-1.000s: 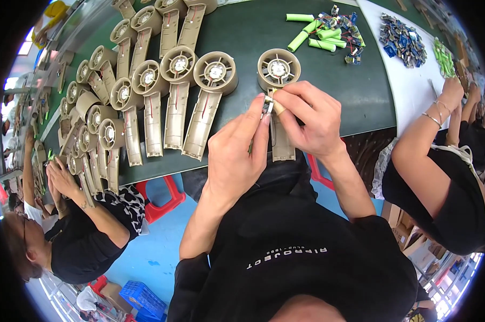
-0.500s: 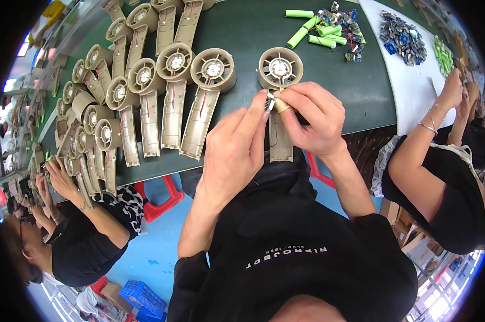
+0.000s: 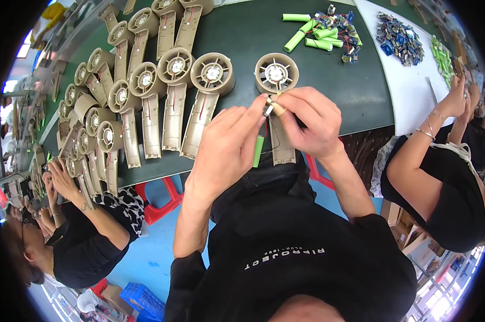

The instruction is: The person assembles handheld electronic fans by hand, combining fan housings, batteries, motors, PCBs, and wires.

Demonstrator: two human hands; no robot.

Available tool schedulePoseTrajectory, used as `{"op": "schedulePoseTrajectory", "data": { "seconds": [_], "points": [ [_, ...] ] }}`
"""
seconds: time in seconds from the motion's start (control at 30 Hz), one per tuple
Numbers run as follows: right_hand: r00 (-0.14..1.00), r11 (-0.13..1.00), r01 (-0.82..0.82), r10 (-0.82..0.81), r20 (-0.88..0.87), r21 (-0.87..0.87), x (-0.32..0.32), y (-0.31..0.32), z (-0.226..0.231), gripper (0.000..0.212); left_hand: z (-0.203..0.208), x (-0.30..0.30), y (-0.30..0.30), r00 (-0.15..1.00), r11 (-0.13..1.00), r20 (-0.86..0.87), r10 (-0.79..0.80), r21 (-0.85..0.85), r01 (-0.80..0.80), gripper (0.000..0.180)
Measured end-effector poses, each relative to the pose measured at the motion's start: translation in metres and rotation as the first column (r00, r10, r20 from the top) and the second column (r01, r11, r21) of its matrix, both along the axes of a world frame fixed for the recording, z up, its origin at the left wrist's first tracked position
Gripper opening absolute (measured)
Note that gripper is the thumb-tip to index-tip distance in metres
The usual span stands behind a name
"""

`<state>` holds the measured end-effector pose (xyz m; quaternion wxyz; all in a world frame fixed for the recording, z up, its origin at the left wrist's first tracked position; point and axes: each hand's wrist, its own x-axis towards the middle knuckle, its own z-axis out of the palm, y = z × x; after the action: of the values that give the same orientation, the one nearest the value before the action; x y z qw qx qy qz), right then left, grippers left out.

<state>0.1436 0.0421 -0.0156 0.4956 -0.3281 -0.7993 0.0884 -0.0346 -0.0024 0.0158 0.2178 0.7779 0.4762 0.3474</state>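
Observation:
A beige handheld-fan shell lies on the table in front of me, its round fan head facing up and its handle toward me. Over the handle my left hand pinches a small circuit board between thumb and fingertips. A green battery cell hangs beside that hand, next to a red wire. My right hand is closed at the board's far end, with a tan cover on one fingertip. What its fingertips pinch is too small to make out.
Rows of similar fan shells fill the table's left side. Green cells with boards lie in a pile at the far right. A white surface there carries a heap of blue boards. People work on both sides.
The green battery cell has come into sight beside my left hand. Both hands have shifted only slightly, still meeting at the circuit board.

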Motion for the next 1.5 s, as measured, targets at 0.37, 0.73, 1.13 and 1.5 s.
{"op": "schedulePoseTrajectory", "data": {
  "seconds": [0.37, 0.73, 1.13, 1.5],
  "points": [
    [0.912, 0.930, 0.090, -0.221, -0.345, -0.358, 0.009, -0.007, -0.010, 0.030, -0.004, 0.040, -0.010, 0.865, 0.926, 0.390, 0.317, -0.324, -0.193, 0.040],
    [0.941, 0.753, -0.039, -0.194, -0.278, -0.657, 0.001, 0.004, -0.009, 0.029, 0.102, -0.314, 0.166, 0.546, 0.552, -0.167, 0.821, -0.010, -0.834, 0.043],
    [0.969, 0.675, 0.128, -0.242, -0.054, -0.727, -0.005, 0.009, -0.005, 0.024, -0.016, -0.521, 0.259, 0.405, 0.521, -0.511, 0.758, 0.102, -0.848, 0.076],
    [0.964, 0.617, 0.101, -0.254, -0.076, -0.781, 0.000, 0.012, -0.007, 0.019, 0.010, -0.420, 0.336, 0.586, 0.764, -0.613, 0.530, 0.046, -0.643, 0.055]
  ]
}}
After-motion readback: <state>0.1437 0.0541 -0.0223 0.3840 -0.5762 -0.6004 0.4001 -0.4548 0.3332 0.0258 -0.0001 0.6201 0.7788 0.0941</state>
